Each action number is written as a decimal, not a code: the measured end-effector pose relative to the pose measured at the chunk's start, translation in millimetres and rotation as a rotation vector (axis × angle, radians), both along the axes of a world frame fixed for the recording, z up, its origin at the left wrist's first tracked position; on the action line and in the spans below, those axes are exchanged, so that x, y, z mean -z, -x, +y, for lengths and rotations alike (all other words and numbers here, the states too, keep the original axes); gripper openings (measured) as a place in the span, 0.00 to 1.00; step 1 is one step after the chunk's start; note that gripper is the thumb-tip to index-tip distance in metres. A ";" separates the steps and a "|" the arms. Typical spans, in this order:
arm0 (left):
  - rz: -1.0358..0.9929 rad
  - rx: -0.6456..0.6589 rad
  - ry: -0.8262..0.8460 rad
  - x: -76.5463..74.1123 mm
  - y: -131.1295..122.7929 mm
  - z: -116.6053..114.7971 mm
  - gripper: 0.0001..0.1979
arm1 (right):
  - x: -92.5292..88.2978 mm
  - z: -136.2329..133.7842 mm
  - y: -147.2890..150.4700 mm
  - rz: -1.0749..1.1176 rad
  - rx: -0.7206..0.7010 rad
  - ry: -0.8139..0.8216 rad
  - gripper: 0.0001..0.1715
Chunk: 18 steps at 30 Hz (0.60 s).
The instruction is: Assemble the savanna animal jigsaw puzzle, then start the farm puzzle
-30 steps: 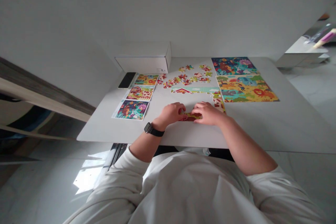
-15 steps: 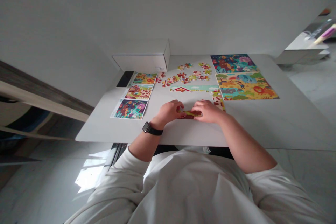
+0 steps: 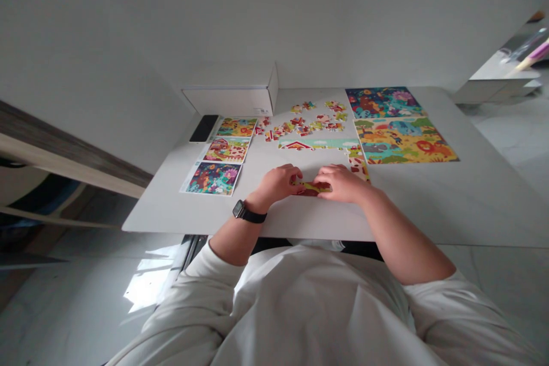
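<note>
My left hand (image 3: 279, 183), with a black watch on its wrist, has its fingers curled down onto the left end of a short strip of jigsaw pieces (image 3: 309, 189). The strip is brown and yellow-green and lies flat near the table's front edge. From the right, my right hand (image 3: 342, 183) grips the same strip with bent fingers. My fingers hide both ends of it. Behind the hands runs a joined top row of pieces (image 3: 330, 143) with a red roof and sky. A joined right-hand column (image 3: 357, 164) goes down from it, partly behind my right hand.
Loose jigsaw pieces (image 3: 295, 126) are scattered farther back. Two large picture sheets (image 3: 405, 140) lie at the right, and three small printed pictures (image 3: 226, 150) at the left. A black phone (image 3: 204, 128) and a white box (image 3: 229, 102) are at the back left.
Both hands keep almost the same place and grip on the strip. The whole view has shifted very slightly.
</note>
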<state>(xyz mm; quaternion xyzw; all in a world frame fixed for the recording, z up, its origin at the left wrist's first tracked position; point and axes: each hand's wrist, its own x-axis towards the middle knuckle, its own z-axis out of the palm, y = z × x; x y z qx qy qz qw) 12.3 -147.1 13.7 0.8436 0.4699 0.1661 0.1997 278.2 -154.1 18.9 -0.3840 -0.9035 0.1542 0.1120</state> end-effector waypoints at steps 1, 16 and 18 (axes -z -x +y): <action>0.001 0.000 -0.003 0.4 -0.6 -0.2 0.11 | 0.2 0.1 -0.2 -0.004 -0.001 -0.005 0.13; 0.018 -0.020 -0.016 -0.4 -4.2 -1.8 0.11 | 1.8 0.9 -0.3 -0.034 0.005 -0.028 0.11; 0.008 -0.017 -0.015 -0.2 -3.7 -1.7 0.10 | 1.8 0.8 -0.1 -0.036 0.000 -0.030 0.11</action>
